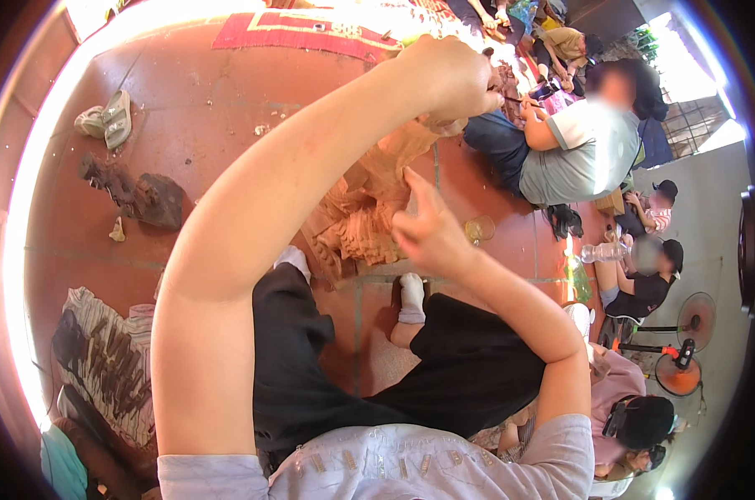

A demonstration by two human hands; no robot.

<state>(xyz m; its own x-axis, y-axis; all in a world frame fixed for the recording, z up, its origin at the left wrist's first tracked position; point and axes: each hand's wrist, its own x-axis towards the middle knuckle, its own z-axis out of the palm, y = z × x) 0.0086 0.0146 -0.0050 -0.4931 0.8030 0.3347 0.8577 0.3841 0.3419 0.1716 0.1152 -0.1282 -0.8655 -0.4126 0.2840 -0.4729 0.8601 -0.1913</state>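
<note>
A carved, orange-brown wooden piece (365,221) stands on the tiled floor in front of my feet, between my two arms. My left hand (452,79) is over its far, upper end, its fingers curled round something I cannot make out. The fingers' undersides are hidden, and a small dark tip shows beside the knuckles. On the carving's right side, my right hand (434,223) has its index finger stretched out against the wood. Its thumb stands apart and the other fingers are bent, with no object visible in them.
A clear cup (480,229) stands right of the carving. To the left lie sandals (110,118), a dark wood lump (156,200) and a striped cloth (119,367) bearing several carving tools. A person in a grey shirt (577,150) sits close on the right, others beyond, near fans (677,371).
</note>
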